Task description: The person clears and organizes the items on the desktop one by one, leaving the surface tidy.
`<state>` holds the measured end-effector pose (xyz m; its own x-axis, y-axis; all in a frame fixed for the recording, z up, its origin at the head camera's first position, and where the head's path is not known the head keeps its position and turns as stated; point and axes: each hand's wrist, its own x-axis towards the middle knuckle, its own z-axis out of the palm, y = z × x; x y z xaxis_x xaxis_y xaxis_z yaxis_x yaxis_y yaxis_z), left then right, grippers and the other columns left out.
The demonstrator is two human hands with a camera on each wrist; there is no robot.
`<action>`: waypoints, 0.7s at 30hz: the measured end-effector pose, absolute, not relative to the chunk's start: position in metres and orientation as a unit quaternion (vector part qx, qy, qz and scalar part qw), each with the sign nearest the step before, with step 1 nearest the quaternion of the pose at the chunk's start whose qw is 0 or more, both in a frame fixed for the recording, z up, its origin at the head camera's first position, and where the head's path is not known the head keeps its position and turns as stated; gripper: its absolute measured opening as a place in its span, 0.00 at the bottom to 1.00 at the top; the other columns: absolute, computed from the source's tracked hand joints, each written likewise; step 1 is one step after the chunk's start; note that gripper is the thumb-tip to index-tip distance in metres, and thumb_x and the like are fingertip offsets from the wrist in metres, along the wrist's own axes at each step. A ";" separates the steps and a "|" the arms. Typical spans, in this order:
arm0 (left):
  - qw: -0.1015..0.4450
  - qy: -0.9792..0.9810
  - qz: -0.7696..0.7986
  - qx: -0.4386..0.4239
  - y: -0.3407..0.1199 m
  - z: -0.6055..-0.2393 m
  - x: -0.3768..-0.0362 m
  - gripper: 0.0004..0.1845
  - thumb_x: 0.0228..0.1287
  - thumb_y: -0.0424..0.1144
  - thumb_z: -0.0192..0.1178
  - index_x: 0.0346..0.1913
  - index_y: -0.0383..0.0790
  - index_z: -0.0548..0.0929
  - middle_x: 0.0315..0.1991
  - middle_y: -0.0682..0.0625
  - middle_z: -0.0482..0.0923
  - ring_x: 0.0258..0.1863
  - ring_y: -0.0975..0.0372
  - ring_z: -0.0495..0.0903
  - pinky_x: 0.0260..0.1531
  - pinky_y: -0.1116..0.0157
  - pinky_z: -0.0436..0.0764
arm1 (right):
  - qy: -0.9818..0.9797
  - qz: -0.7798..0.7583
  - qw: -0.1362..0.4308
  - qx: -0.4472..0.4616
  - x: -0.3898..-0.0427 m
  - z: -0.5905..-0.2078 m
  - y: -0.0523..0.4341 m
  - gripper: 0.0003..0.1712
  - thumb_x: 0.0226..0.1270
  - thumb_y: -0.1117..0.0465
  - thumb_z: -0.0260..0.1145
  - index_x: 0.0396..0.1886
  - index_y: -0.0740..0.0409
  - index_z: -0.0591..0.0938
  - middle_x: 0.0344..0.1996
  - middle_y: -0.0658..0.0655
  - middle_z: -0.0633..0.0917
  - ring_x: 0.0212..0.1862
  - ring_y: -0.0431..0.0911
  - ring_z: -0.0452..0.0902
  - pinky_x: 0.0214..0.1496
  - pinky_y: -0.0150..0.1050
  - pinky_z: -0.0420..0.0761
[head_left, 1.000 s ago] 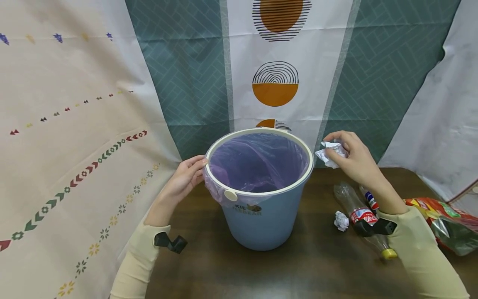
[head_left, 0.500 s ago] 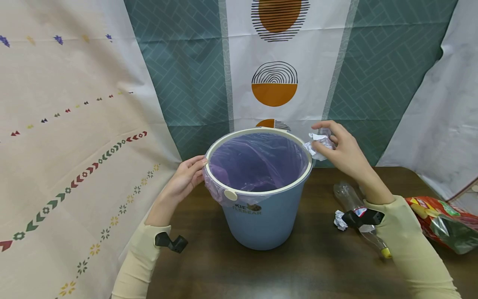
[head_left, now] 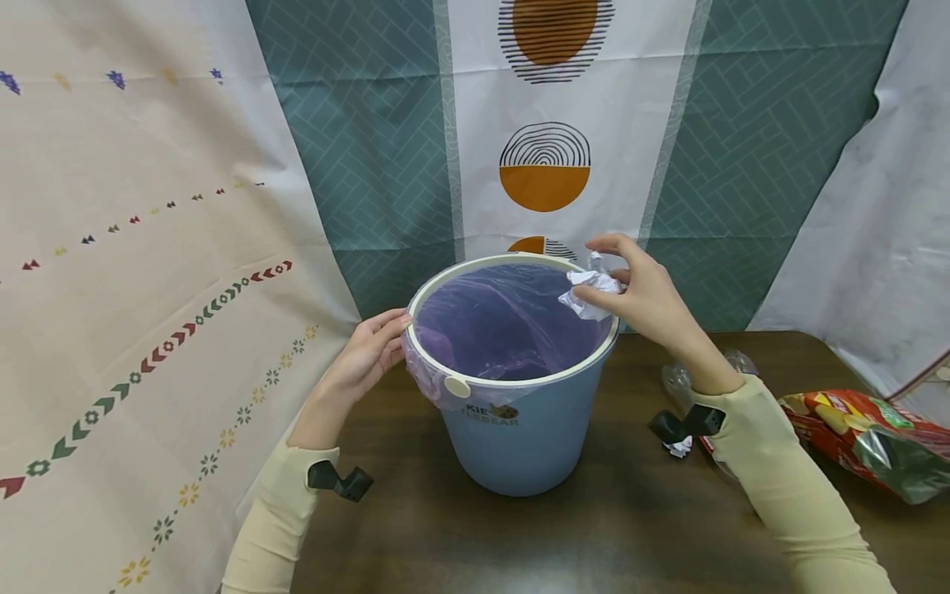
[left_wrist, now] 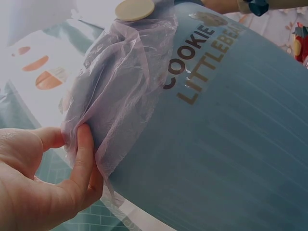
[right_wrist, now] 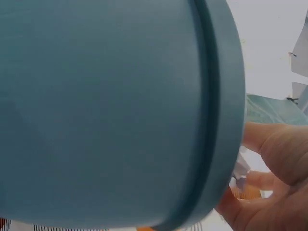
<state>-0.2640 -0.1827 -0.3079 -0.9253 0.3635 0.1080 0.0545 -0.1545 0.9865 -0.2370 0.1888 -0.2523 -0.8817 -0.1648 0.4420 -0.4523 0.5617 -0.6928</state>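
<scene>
We've got a dark wooden table (head_left: 579,528) here, patterned cloth backdrops (head_left: 371,148) hung all around behind it, teal, white and beige, evenly lit.

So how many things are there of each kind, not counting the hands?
Bin: 1
Purple bag: 1
Paper balls: 2, one in the right hand, one on the table
Plastic bottles: at least 1, mostly hidden behind the right arm
Snack bag: 1
Total: at least 6
</scene>
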 end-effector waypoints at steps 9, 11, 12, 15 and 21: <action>0.107 0.643 0.740 0.167 -0.182 -0.309 -0.264 0.19 0.75 0.35 0.47 0.62 0.26 0.65 0.42 0.54 0.80 0.38 0.68 0.82 0.39 0.75 0.82 | -0.878 0.381 0.150 0.248 -0.238 -0.260 0.178 0.27 0.64 0.61 0.68 0.62 0.54 0.71 0.63 0.57 0.74 0.52 0.53 0.82 0.50 0.52 0.83; 0.107 0.642 0.741 0.167 -0.182 -0.310 -0.264 0.18 0.75 0.35 0.47 0.61 0.27 0.66 0.42 0.54 0.80 0.38 0.68 0.82 0.39 0.75 0.82 | -0.877 0.372 0.162 0.258 -0.237 -0.260 0.178 0.25 0.65 0.61 0.66 0.61 0.55 0.73 0.61 0.57 0.75 0.52 0.52 0.82 0.47 0.50 0.84; 0.107 0.641 0.742 0.166 -0.182 -0.310 -0.264 0.18 0.75 0.35 0.47 0.61 0.28 0.67 0.42 0.54 0.80 0.38 0.68 0.82 0.39 0.75 0.82 | -0.876 0.367 0.171 0.263 -0.236 -0.260 0.179 0.23 0.66 0.62 0.65 0.60 0.55 0.73 0.60 0.57 0.76 0.51 0.52 0.82 0.46 0.49 0.84; 0.106 0.635 0.747 0.165 -0.182 -0.311 -0.264 0.15 0.74 0.35 0.48 0.58 0.31 0.69 0.41 0.54 0.80 0.37 0.68 0.82 0.38 0.75 0.82 | -0.871 0.350 0.207 0.275 -0.234 -0.260 0.181 0.20 0.67 0.63 0.63 0.58 0.55 0.75 0.56 0.55 0.80 0.50 0.49 0.83 0.43 0.45 0.83; 0.104 0.625 0.756 0.165 -0.182 -0.311 -0.265 0.11 0.75 0.34 0.47 0.55 0.35 0.72 0.40 0.54 0.80 0.36 0.68 0.82 0.37 0.75 0.82 | -0.850 0.331 0.291 0.288 -0.232 -0.266 0.193 0.15 0.67 0.67 0.62 0.52 0.57 0.80 0.47 0.56 0.84 0.45 0.42 0.80 0.40 0.30 0.80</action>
